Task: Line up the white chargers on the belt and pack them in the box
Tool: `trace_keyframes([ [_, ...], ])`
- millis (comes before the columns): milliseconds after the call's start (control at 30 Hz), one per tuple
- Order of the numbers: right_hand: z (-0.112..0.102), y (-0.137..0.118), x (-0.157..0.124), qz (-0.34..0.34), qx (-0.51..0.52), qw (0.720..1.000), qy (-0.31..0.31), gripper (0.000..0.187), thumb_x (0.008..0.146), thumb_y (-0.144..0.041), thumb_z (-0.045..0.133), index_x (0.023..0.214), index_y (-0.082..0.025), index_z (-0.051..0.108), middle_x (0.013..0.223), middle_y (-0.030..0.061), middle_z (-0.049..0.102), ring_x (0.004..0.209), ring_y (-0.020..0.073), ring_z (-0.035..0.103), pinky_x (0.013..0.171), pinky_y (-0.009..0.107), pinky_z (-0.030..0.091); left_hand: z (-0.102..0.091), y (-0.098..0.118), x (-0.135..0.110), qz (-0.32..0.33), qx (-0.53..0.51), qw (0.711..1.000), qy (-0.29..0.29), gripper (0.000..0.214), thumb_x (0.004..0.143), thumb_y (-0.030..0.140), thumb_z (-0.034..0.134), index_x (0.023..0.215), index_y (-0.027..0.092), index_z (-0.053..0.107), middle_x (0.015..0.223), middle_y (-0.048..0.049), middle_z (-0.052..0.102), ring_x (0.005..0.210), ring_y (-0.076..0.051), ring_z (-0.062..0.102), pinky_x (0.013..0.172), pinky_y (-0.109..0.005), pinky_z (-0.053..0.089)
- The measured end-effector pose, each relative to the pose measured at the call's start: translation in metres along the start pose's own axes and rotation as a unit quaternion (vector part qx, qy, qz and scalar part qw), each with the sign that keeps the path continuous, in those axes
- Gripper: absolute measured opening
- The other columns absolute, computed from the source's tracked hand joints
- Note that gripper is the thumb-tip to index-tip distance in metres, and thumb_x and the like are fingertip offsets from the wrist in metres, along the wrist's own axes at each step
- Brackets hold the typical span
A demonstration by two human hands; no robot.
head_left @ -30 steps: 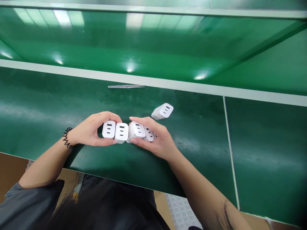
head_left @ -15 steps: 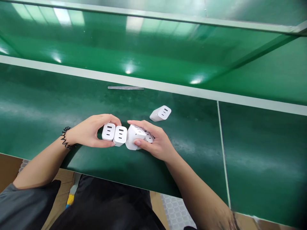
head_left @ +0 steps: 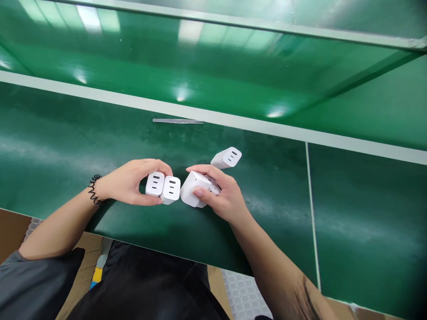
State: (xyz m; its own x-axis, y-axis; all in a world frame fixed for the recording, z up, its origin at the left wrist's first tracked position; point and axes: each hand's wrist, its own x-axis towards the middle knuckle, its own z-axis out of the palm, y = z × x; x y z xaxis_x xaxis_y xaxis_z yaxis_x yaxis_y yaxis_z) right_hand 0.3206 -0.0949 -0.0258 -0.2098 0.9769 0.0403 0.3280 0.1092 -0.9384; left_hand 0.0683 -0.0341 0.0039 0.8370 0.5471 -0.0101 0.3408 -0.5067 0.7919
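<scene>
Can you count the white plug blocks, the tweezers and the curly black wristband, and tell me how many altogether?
White plug blocks: 5 (two in the left hand, two in the right hand, one on the green table)
Tweezers: 1
Curly black wristband: 1
Total: 7

Broad, bright light falls on my worktop, seemingly from above. On the glossy green panel beyond it I see pale, window-like reflections high up and small white hot spots lower down. A soft sheen streaks the worktop to left and right, and dark shadows lie beneath my forearms and fingers. The white chargers look crisp, my black clothing loses detail, and the far right edge sinks into dark blur.
</scene>
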Motion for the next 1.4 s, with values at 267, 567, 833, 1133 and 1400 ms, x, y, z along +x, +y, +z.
trace_keyframes([
  [267, -0.001, 0.000, -0.001, 0.029, 0.000, 1.000, 0.001, 0.036, 0.081, -0.051, 0.068, 0.102, -0.022, 0.068, 0.093, 0.0035, 0.071, 0.068, 0.0151, 0.060, 0.061, 0.027, 0.048, 0.000, 0.000, 0.000, 0.003, 0.000, 1.000, 0.000, 0.039, 0.079, 0.031, 0.072, 0.111, 0.021, 0.054, 0.109, -0.0026, 0.068, 0.092, -0.016, 0.065, 0.080, -0.026, 0.049],
  [567, 0.002, -0.005, 0.001, 0.056, -0.005, 0.998, 0.019, 0.033, 0.079, -0.047, 0.071, 0.099, -0.022, 0.067, 0.090, 0.0027, 0.071, 0.066, 0.0145, 0.060, 0.058, 0.026, 0.048, 0.001, -0.001, 0.001, 0.007, 0.003, 1.000, 0.000, 0.040, 0.078, 0.030, 0.074, 0.112, 0.020, 0.054, 0.110, -0.0020, 0.067, 0.092, -0.015, 0.064, 0.081, -0.026, 0.048],
  [833, 0.004, -0.004, 0.000, 0.046, -0.059, 0.996, 0.048, 0.033, 0.079, -0.048, 0.072, 0.100, -0.023, 0.066, 0.092, 0.0028, 0.071, 0.074, 0.0178, 0.064, 0.065, 0.030, 0.052, 0.001, 0.001, 0.002, -0.006, 0.014, 1.000, -0.006, 0.037, 0.079, 0.030, 0.071, 0.111, 0.020, 0.054, 0.108, -0.0014, 0.067, 0.090, -0.015, 0.064, 0.079, -0.025, 0.047],
  [1133, 0.013, 0.010, -0.001, -0.112, -0.260, 0.959, 0.029, 0.037, 0.088, -0.046, 0.066, 0.116, -0.024, 0.057, 0.102, 0.0095, 0.068, 0.091, 0.0273, 0.060, 0.080, 0.043, 0.051, 0.003, -0.006, 0.001, -0.054, 0.084, 0.994, -0.033, 0.031, 0.085, 0.033, 0.062, 0.114, 0.022, 0.057, 0.106, -0.0040, 0.066, 0.095, -0.020, 0.061, 0.079, -0.031, 0.048],
  [1400, -0.025, -0.005, -0.001, -0.178, -0.252, 0.948, 0.081, 0.046, 0.088, -0.037, 0.065, 0.130, -0.027, 0.051, 0.124, 0.0104, 0.061, 0.117, 0.0301, 0.055, 0.103, 0.051, 0.042, 0.004, -0.010, 0.000, -0.035, 0.101, 0.993, -0.050, 0.032, 0.088, 0.031, 0.062, 0.117, 0.022, 0.055, 0.115, -0.0049, 0.065, 0.100, -0.021, 0.059, 0.085, -0.033, 0.047],
])
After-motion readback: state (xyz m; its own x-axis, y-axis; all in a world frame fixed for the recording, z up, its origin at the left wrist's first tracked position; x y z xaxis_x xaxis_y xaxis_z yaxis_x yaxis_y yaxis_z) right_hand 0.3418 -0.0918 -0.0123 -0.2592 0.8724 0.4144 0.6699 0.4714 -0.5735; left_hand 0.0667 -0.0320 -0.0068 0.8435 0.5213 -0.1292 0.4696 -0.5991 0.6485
